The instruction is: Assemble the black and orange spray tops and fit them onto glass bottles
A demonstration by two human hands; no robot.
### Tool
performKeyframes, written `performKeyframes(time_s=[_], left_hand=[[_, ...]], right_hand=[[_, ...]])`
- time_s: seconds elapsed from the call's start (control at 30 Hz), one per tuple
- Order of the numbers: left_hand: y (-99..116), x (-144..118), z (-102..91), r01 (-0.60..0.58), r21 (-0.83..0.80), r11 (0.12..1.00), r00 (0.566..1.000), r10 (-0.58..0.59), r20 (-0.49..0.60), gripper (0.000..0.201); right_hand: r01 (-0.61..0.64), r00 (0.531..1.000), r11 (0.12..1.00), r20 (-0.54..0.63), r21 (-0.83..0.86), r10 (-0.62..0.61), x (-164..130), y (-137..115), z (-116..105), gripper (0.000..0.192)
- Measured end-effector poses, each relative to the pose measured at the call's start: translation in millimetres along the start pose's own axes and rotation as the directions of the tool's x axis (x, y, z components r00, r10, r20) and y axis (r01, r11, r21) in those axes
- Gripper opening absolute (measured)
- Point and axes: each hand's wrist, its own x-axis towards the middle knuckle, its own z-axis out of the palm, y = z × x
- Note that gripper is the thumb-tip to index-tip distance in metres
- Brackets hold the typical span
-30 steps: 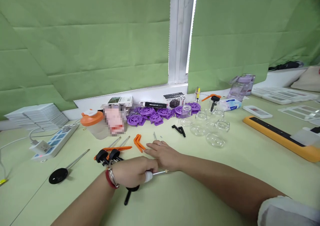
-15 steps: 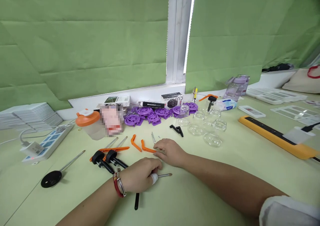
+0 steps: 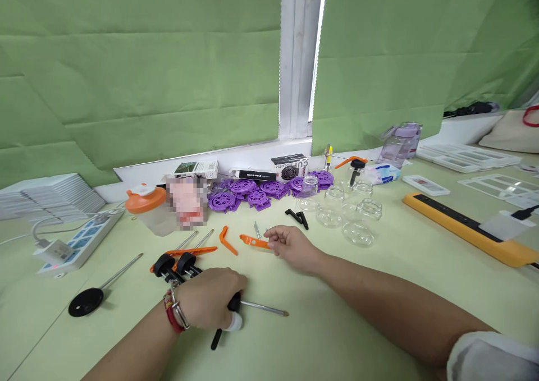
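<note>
Green paper blinds behind, white window frame [image 3: 300, 61] at twelve o'clock, pale green counter [image 3: 379, 291] below.

Left hand [image 3: 208, 305] at six o'clock, clenched around a black-handled tool — black handle [image 3: 219, 336] poking out below the fist, metal rod [image 3: 263, 308] running out toward three o'clock and lying just above the counter. White wrap on one fingertip, red bands at the wrist.

Right hand [image 3: 292, 245] near the centre, pinching one end of an orange lever piece [image 3: 252, 241] between thumb and fingers, the piece pointing toward nine o'clock and held slightly off the counter. Second orange lever [image 3: 227, 241] lying loose just beside it at nine o'clock. Short metal pin [image 3: 257, 229] at twelve o'clock of the held piece.

At ten o'clock of the left hand, two black knobs with an orange lever and metal rods [image 3: 181, 260], bunched together. Farther toward nine o'clock, black disc on a rod [image 3: 86, 301], lying flat. Power strip [image 3: 80, 243] beyond it at the counter's far left.

Along the window sill: orange-lidded container [image 3: 147, 207], purple wheel parts [image 3: 261, 190] in a heap, small boxes behind them. At one o'clock of the right hand, clear glass jars [image 3: 353, 215] clustered, small black clip [image 3: 297, 217] just beside them. Long orange-and-black bar [image 3: 467, 229] at three o'clock, well apart from both hands.
</note>
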Motion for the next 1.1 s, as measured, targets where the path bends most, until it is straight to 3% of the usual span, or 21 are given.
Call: performKeyframes(time_s=[0.13,0.2,0.4,0.53,0.7,0.87,1.0,1.1], left_hand=[[-1.2,6.5,2.3,0.015,-0.067,0.998,0.993,-0.023,-0.119,0.014],[-4.3,10.2,1.6,0.068,-0.129,0.989,0.972,-0.095,-0.215,0.013],[-15.6,20.9,0.9,0.216,-0.217,0.952,0.813,-0.298,-0.500,0.010],[-17.4,24.2,1.6,0.222,-0.281,0.934,0.767,-0.345,-0.541,0.013],[-18.6,25.5,1.8,0.191,-0.342,0.920,0.756,-0.360,-0.546,0.016],[-24.2,28.7,5.2,0.165,-0.411,0.897,0.736,-0.389,-0.553,0.017],[-25.0,33.2,9.0,0.046,-0.498,0.866,0.703,-0.382,-0.599,0.020],[-20.8,39.0,12.1,-0.072,-0.628,0.775,0.677,-0.425,-0.601,0.028]], right_hand=[[-0.132,0.991,0.930,0.043,0.342,0.125,4.5,-5.6,-13.3,0.027],[-0.155,0.988,0.874,0.060,0.461,0.144,6.1,-8.6,-19.5,0.027],[-0.232,0.973,0.750,0.150,0.619,0.178,7.8,-9.6,-27.2,0.025],[-0.271,0.961,0.747,0.210,0.607,0.179,7.0,-7.9,-26.5,0.021],[-0.275,0.961,0.731,0.200,0.625,0.190,8.4,-4.5,-27.6,0.020],[-0.318,0.945,0.723,0.263,0.614,0.193,8.6,-3.8,-28.2,0.021],[-0.337,0.936,0.729,0.297,0.597,0.190,7.9,-2.5,-26.7,0.021],[-0.358,0.921,0.729,0.348,0.583,0.175,7.8,0.9,-24.4,0.021]])
